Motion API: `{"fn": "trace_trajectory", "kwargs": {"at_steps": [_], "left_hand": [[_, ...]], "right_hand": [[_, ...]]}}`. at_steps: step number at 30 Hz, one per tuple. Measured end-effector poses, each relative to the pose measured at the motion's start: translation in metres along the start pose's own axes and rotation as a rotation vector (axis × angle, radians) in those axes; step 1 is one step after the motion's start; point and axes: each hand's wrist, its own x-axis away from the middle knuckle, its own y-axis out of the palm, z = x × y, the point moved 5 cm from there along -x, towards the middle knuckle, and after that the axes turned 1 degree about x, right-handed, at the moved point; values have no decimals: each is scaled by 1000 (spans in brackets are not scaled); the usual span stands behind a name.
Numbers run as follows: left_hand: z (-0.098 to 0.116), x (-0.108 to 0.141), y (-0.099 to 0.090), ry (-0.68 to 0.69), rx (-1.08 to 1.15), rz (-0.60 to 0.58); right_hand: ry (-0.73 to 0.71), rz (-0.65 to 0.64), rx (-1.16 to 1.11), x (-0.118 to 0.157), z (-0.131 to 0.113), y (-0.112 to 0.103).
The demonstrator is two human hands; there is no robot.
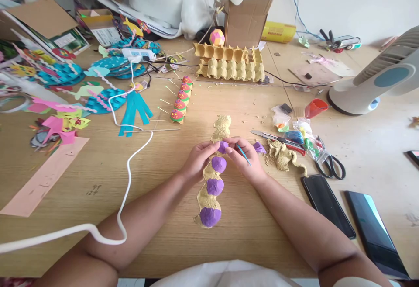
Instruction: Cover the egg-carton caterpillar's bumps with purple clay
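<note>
A strip of egg carton (209, 199) stretches away from me across the table, with purple clay (214, 186) covering several of its bumps. My left hand (200, 160) grips the strip's left side, its thumb against a purple bump near the far end. From the other side, my right hand (244, 158) presses its fingertips on that same bump. A thin blue stick (243, 153) is held in the right hand, pointing back toward me. The farthest bumps show bare cardboard. Just right of the right hand lies a lump of purple clay (259, 147).
Right of my hands are torn carton scraps (283, 156), a utility knife (278, 138), scissors (330, 164), clay packets (294, 136) and two phones (327, 204). A painted caterpillar strip (181, 99) lies ahead. A white cable (127, 182) crosses the left; a fan (369, 77) stands right.
</note>
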Motion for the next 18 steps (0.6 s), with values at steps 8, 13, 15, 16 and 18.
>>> {"fn": "trace_trajectory", "kwargs": {"at_steps": [8, 13, 15, 16, 18], "left_hand": [[-2, 1, 3, -9, 31, -13], [0, 1, 2, 19, -14, -32], [0, 1, 2, 12, -11, -27], [0, 1, 2, 3, -3, -21], [-1, 1, 3, -12, 21, -16]], "right_hand": [[-28, -4, 13, -1, 3, 2], [-51, -6, -28, 1, -1, 1], [-39, -5, -20, 1, 0, 1], [-32, -3, -14, 1, 1, 2], [-25, 1, -4, 0, 2, 3]]}}
